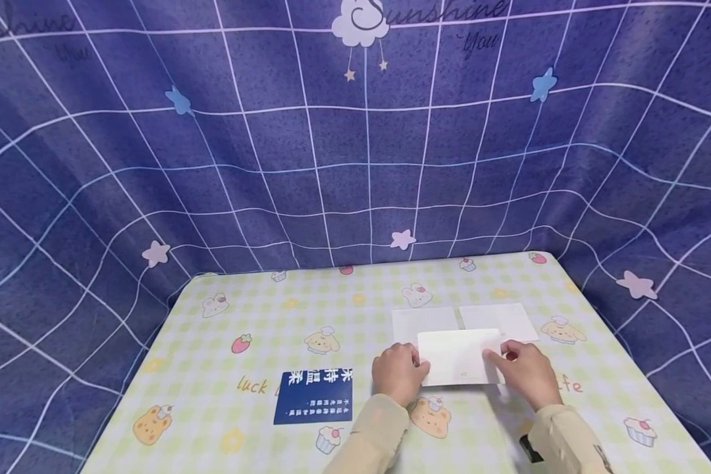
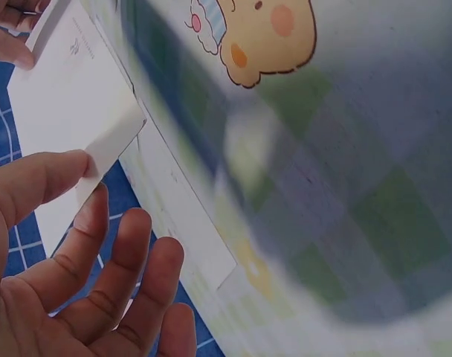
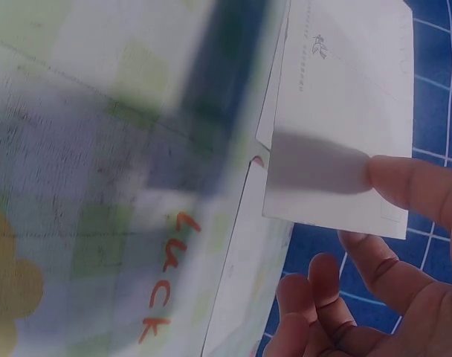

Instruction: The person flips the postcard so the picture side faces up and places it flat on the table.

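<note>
Both hands hold up a white card (image 1: 459,357) that looks like the back of a postcard, with a small printed bird-like mark. The left hand (image 1: 398,375) pinches its left edge between thumb and index finger (image 2: 88,212), the other fingers loosely bent. At the opposite edge, the right hand (image 1: 528,372) pinches it the same way, the thumb (image 3: 404,178) on the printed face. Just behind it on the table lie two white cards, a left one (image 1: 423,318) partly covered by the held card and a right one (image 1: 500,319).
A dark blue card (image 1: 314,398) with white lettering lies left of the left hand. The table (image 1: 184,355) wears a green checked cloth with cartoon prints. Behind it hangs a blue gridded curtain (image 1: 272,138). A small dark object (image 1: 530,449) shows beside the right sleeve.
</note>
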`<state>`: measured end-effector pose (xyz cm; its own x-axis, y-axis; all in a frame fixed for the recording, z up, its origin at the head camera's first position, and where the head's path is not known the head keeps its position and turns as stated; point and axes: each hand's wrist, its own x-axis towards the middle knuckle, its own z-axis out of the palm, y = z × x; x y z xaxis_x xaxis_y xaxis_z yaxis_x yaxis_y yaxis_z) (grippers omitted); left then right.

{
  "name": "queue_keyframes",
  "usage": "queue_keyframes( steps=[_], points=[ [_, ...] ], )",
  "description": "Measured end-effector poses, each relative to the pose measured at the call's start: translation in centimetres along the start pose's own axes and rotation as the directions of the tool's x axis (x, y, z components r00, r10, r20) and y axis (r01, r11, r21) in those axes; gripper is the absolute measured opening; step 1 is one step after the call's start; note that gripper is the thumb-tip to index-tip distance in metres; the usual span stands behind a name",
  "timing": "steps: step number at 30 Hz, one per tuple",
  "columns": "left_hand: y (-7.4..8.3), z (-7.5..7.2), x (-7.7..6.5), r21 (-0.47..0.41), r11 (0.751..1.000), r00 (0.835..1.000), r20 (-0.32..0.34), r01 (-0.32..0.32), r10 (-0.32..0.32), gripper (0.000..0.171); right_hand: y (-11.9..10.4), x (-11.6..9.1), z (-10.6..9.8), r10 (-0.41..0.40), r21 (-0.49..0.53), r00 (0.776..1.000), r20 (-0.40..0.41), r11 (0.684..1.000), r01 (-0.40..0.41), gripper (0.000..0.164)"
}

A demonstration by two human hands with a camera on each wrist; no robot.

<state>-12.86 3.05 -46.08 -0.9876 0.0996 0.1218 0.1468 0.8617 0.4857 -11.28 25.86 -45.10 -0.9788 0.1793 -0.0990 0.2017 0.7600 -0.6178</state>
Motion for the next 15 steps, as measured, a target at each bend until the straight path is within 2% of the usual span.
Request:
queue_keyframes(
  steps=[15],
  points=[
    [-1.1,-1.5,-0.3,-0.030,1.000,1.000,0.006,0.005,-0.005,0.030,-0.9,-0.3,0.4,-0.026,0.009,1.000,0.015,1.000,0.026,0.032]
  ],
)
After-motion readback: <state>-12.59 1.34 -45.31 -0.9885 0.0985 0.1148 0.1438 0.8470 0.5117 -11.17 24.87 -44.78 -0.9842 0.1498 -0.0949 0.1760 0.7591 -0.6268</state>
